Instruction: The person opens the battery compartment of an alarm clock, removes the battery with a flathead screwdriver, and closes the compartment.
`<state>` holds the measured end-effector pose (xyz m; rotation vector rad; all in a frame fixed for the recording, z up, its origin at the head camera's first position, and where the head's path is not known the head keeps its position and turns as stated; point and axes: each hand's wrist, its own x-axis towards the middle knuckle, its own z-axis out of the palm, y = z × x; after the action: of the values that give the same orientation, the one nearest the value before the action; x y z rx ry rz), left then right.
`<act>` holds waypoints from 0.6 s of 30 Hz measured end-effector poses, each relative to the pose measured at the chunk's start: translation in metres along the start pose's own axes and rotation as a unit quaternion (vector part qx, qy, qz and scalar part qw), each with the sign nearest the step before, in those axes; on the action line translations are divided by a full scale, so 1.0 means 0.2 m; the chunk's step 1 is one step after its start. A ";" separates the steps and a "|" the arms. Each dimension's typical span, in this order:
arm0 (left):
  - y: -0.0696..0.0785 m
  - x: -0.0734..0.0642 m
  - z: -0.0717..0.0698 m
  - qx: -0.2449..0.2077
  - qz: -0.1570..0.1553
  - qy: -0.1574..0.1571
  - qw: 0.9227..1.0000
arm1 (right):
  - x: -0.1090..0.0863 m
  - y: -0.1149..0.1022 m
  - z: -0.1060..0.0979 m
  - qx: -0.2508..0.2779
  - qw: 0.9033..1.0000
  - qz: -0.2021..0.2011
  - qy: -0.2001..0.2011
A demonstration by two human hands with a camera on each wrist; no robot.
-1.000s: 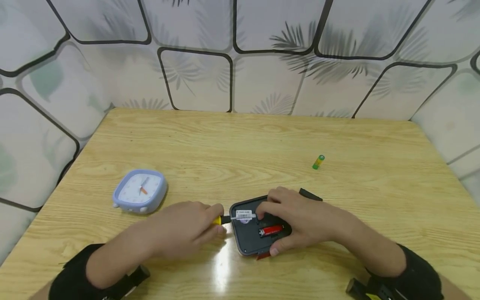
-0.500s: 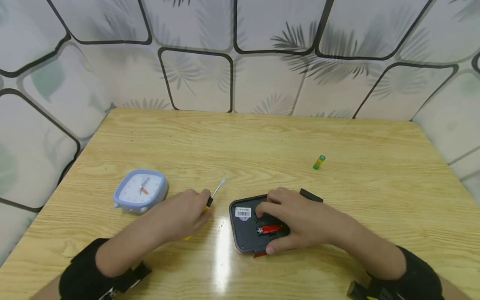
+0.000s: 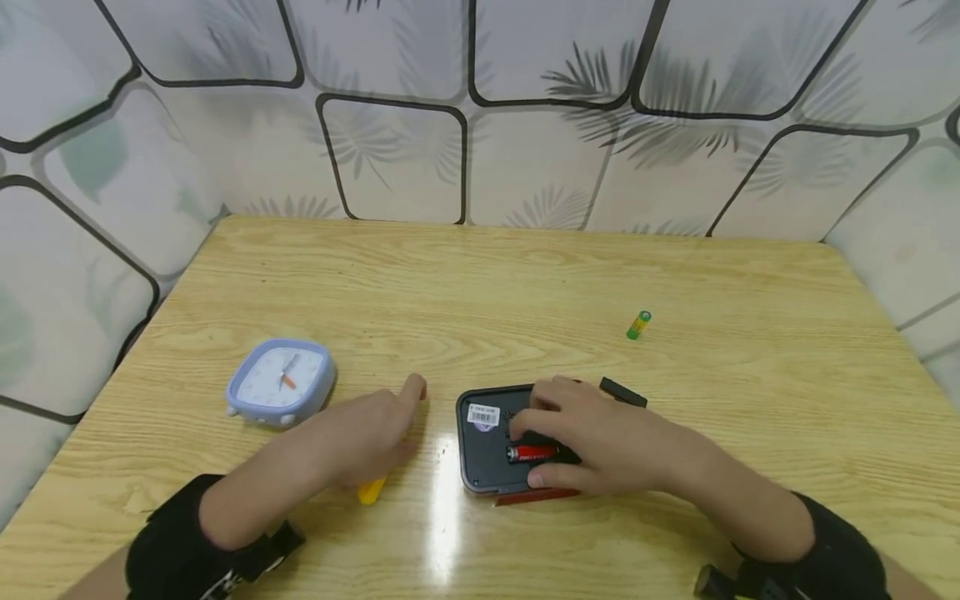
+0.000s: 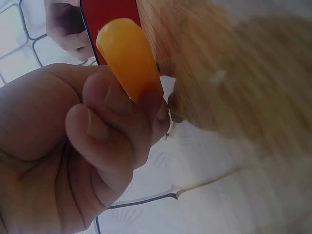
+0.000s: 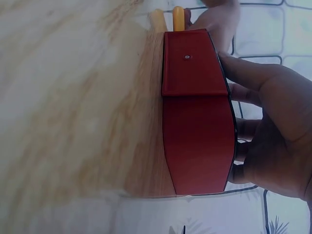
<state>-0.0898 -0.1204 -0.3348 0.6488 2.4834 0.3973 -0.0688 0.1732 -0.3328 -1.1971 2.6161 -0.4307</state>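
My left hand (image 3: 367, 437) grips a screwdriver by its yellow handle (image 3: 371, 490), whose end sticks out below the fist. Its shaft is hidden in the head view. In the left wrist view, curled fingers (image 4: 112, 131) close round the handle. A red clock (image 3: 483, 462) lies with its black back up, barcode label at the left. My right hand (image 3: 592, 433) holds it from above, fingers bent over the back and thumb at the near edge. A red battery (image 3: 531, 452) sits in the back between thumb and forefinger. The right wrist view shows the clock's red side (image 5: 197, 141).
A blue alarm clock (image 3: 281, 382) stands to the left of the left hand. One green battery (image 3: 638, 325) lies farther back on the wooden table (image 3: 480, 308). Beyond my right hand is a small black strip-like piece (image 3: 622, 392). A patterned wall closes off the back.
The screwdriver has come away from the clock's back to the left, and its tip has swung out of sight. Under the right hand the clock has turned slightly, and more of its red side shows.
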 end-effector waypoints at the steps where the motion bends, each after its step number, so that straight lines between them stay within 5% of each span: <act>1: 0.00 0.00 0.00 -0.001 0.003 -0.004 1.000 | 0.00 0.00 0.00 0.001 1.000 -0.003 -0.001; 5: 0.00 -0.02 0.00 0.023 0.027 0.005 0.999 | 0.00 0.00 0.00 0.006 1.000 -0.016 -0.001; 10: 0.03 -0.04 -0.01 0.077 0.053 0.078 0.993 | 0.01 0.01 0.01 -0.018 0.998 -0.053 0.009; 13: 0.05 -0.06 -0.01 0.108 0.106 0.144 0.978 | 0.01 0.01 0.01 -0.047 0.996 -0.076 0.016; 15: 0.07 -0.06 -0.01 0.134 0.162 0.178 0.961 | 0.01 0.01 0.02 -0.060 0.994 -0.084 0.021; 18: 0.09 -0.06 0.00 0.158 0.243 0.184 0.939 | 0.02 0.01 0.02 -0.072 0.992 -0.097 0.032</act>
<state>-0.0743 -0.1113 -0.3234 1.4531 2.7451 0.3209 -0.0715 0.1709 -0.3368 -1.5158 2.6337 -0.3246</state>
